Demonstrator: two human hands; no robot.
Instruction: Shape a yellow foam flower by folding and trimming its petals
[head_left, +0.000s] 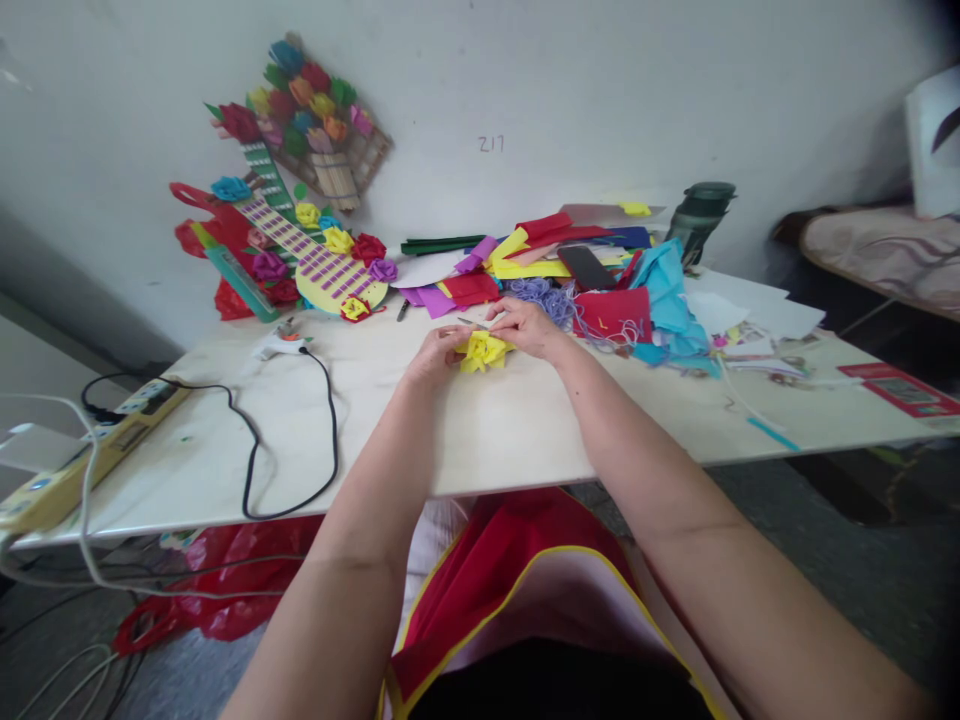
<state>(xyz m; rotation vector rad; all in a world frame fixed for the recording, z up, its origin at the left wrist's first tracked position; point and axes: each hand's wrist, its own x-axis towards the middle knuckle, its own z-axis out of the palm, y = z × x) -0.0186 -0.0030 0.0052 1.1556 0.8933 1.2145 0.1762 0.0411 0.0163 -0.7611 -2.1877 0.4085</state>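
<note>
A crumpled yellow paper flower (484,352) is between my two hands above the white table. My left hand (441,352) closes on its left edge, the fingertips pressed to the paper. From the right, my right hand (523,327) pinches the flower's upper right side with bent fingers. Just behind the flower, a thin grey blade-like thing lies near the fingertips, too small to name surely. Purple-blue yarn (541,298) sits in a tangle beyond my right hand, and a red cloth piece (613,315) lies beside it.
A glue gun (281,343) with a black cord rests at the left, near a yellow power strip (97,455). Paper-flower decorations (319,265) lean at the back left. Coloured paper, a phone (586,268) and a dark bottle (697,222) stand or lie behind.
</note>
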